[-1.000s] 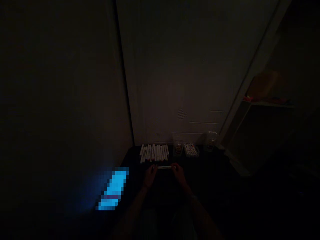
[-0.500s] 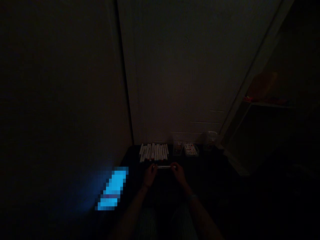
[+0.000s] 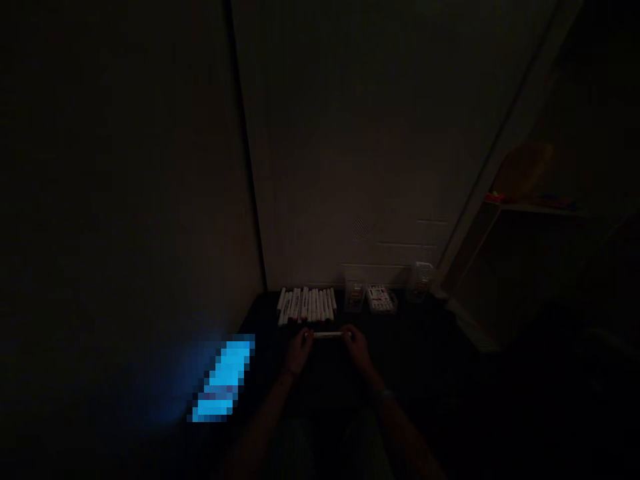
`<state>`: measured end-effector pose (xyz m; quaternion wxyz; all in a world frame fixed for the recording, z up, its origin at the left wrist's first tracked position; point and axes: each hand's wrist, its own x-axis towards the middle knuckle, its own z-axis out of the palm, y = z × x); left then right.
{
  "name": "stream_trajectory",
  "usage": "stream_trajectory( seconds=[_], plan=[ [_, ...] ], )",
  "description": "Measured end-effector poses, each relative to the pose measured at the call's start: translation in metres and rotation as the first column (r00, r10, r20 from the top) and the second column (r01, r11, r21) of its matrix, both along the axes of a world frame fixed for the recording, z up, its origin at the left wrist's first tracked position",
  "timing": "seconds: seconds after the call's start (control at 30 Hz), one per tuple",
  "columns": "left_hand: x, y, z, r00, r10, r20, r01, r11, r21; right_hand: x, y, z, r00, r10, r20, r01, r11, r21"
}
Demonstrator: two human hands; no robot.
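- Very dark shot; the near part of the surface [image 3: 410, 353] fades to black, edges hard to trace.
- Both ends of the marker [image 3: 327, 335] hard to make out, covered by or lost against the fingers; only the middle stretch shows clearly.
- Forearms cut off at the bottom, lap barely visible between them.
- Screen [image 3: 225, 377] at left pixelated into bright blue blocks, content unreadable.
- Orange thing [image 3: 525, 167] over the shelf [image 3: 540, 209] at right too dim to identify.
- Writing: dark print on several pens [image 3: 305, 305] in the row, too small to read; labels on the left box [image 3: 355, 297] and right box [image 3: 421, 283] also illegible.
- Marker: slim, white, straight, lying level from side to side.
- Location: between the two hands, just nearer than the row; can't tell if it touches the surface.
- Left hand [image 3: 300, 347]: fingers closed on the marker's left end.
- Right hand [image 3: 356, 343]: fingers pinched on its right end.
- Row: white pens side by side, some with dark or reddish near ends.
- Flat box [image 3: 381, 300]: patterned white, between the two clear upright boxes, near the wall.
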<state>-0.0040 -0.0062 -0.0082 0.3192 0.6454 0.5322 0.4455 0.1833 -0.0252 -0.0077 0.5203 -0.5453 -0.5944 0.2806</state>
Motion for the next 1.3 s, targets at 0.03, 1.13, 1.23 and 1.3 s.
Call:
stream_trajectory(
  seconds=[0.03,1.13,1.23,1.3],
  plan=[
    [0.0000,0.0002,-0.0007,1.000,-0.009,0.003,0.009,1.000,0.001,-0.0003,0.0001,-0.0003,1.000,0.002,-0.004,-0.002,1.000,0.002],
    [-0.0012,0.0029,-0.0044,0.999,0.011,-0.032,-0.011,1.000,0.001,-0.0031,-0.0016,0.0011,1.000,0.010,0.017,-0.010,1.000,0.013],
    [-0.0014,0.0013,-0.0026,0.999,0.011,-0.035,-0.012,1.000,-0.016,-0.0021,-0.0016,0.0009,1.000,0.017,0.016,-0.017,1.000,0.024],
    [-0.0015,-0.0003,-0.0004,0.999,0.003,-0.034,-0.003,1.000,-0.014,-0.0014,-0.0019,0.0011,0.999,0.028,0.019,-0.028,0.999,0.028]
  ],
)
